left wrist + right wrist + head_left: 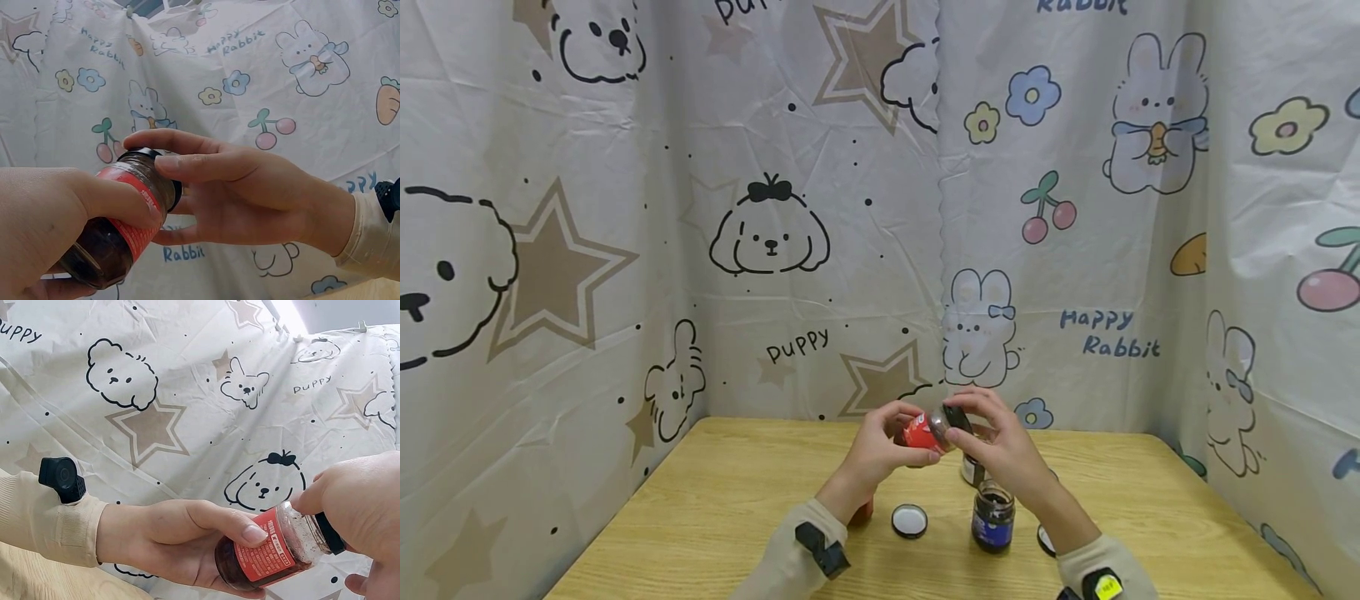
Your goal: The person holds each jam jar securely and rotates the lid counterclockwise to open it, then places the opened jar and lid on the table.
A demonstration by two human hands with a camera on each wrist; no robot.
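Above the table, my left hand grips a glass jar with a red label and dark contents, its thumb across the label. The jar is tilted, its mouth towards my right hand. The fingers and thumb of that hand are curled round the black lid at the jar's mouth. In the left wrist view the lid sits over the neck, partly hidden by the fingers. Below the hands stands an uncapped jar with a blue label and dark contents.
A lid lies with its white inside up, left of the blue-labelled jar. Another lid is partly hidden by the right forearm. Behind stands another jar, partly covered by the right hand. A reddish object shows beside the left wrist. Printed curtains surround the table.
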